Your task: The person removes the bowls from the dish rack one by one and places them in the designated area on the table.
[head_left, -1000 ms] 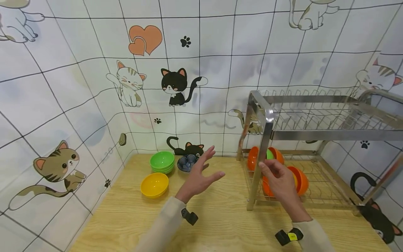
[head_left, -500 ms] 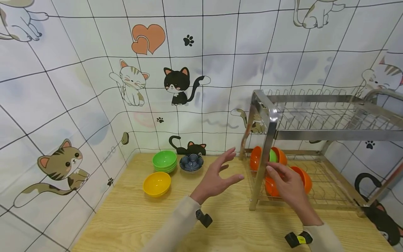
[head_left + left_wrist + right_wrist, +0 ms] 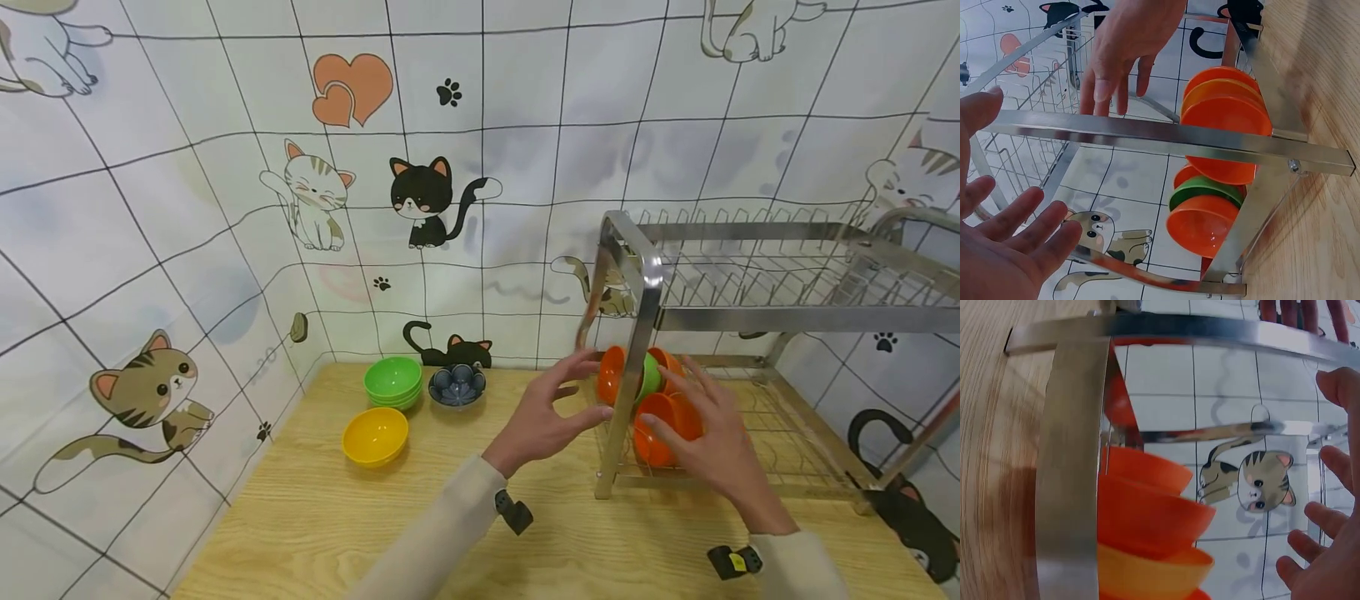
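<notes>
My left hand [image 3: 543, 421] is held just left of the rack's front post [image 3: 626, 392], fingers spread, holding nothing. My right hand [image 3: 716, 442] hovers in front of the lower tier with loosely bent, parted fingers and nothing between them. Beside it, an orange bowl [image 3: 654, 433] stands on edge in a front row; an amber bowl [image 3: 1225, 90] shows among the orange ones in the left wrist view. Behind this row another orange bowl [image 3: 611, 375] and a green bowl [image 3: 649, 379] also stand on edge. In the right wrist view, an orange bowl [image 3: 1154, 512] sits close past the frame.
A two-tier metal dish rack [image 3: 810, 319] stands at the right, its upper tier of wire slots above the hands. On the wooden table [image 3: 300, 517], left, are stacked green bowls [image 3: 392, 379], a yellow bowl [image 3: 375, 437] and a dark blue petal-shaped dish [image 3: 457, 387]. Cat-printed walls enclose the back and left.
My left hand has moved right, up to the rack's post. The fingers of my right hand have spread from a closer, pinched shape, and the hand has shifted slightly right.
</notes>
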Demonstrator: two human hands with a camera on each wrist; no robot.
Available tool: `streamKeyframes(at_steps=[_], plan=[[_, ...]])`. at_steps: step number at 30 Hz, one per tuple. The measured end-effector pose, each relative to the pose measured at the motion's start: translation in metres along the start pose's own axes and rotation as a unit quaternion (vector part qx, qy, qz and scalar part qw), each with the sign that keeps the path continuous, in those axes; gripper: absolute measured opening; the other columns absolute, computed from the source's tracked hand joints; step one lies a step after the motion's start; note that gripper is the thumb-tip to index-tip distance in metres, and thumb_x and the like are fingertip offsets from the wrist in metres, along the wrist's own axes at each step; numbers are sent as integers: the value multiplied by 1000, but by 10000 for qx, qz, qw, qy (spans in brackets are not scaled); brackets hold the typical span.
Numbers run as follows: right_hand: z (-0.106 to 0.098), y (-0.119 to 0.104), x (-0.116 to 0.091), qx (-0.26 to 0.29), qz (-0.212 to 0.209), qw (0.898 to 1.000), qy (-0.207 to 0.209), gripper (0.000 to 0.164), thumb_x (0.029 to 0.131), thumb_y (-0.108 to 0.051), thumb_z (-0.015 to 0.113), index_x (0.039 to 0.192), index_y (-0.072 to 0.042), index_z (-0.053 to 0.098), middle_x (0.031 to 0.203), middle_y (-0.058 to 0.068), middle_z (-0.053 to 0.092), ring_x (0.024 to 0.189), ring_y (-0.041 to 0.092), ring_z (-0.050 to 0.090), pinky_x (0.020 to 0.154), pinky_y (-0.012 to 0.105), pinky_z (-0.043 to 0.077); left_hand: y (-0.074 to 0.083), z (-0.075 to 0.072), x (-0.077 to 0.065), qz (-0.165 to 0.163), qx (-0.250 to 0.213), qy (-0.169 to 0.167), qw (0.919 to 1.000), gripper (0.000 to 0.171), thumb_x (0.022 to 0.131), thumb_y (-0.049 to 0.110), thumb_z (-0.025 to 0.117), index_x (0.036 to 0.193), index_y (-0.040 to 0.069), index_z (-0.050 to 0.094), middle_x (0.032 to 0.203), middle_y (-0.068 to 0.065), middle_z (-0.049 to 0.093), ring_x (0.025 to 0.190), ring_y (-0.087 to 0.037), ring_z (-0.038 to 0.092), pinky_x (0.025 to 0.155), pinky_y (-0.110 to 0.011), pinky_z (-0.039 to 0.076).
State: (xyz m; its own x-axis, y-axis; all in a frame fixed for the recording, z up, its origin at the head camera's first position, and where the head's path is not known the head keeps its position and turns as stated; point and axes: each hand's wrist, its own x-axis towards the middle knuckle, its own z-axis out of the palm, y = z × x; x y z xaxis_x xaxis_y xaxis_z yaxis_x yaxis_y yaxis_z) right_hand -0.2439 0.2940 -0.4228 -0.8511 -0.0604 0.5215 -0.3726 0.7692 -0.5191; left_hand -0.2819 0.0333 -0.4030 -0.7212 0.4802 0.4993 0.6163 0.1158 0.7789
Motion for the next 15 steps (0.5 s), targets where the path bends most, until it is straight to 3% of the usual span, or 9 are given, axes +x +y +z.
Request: streamKeyframes(at_steps=[8, 15], plan=[[-12, 30, -1, -151, 630, 9979, 48, 102, 91, -42, 75, 166, -25, 9, 174, 15, 5, 153, 57, 10, 107, 88, 12, 7, 8, 13, 105, 22, -33, 9999, 74, 96, 27, 74, 158, 36, 36, 146, 1, 59, 132, -11, 58, 111, -35, 51], [-24, 58, -2, 264, 1517, 9880, -113, 103, 96, -48, 67, 165, -30, -7, 172, 23, 1, 150, 61, 11, 104, 87, 17, 10, 14, 23, 243, -197, 17, 9995, 69, 95, 20, 74, 155, 26, 41, 138, -5, 65, 124, -16, 64, 104, -28, 54]])
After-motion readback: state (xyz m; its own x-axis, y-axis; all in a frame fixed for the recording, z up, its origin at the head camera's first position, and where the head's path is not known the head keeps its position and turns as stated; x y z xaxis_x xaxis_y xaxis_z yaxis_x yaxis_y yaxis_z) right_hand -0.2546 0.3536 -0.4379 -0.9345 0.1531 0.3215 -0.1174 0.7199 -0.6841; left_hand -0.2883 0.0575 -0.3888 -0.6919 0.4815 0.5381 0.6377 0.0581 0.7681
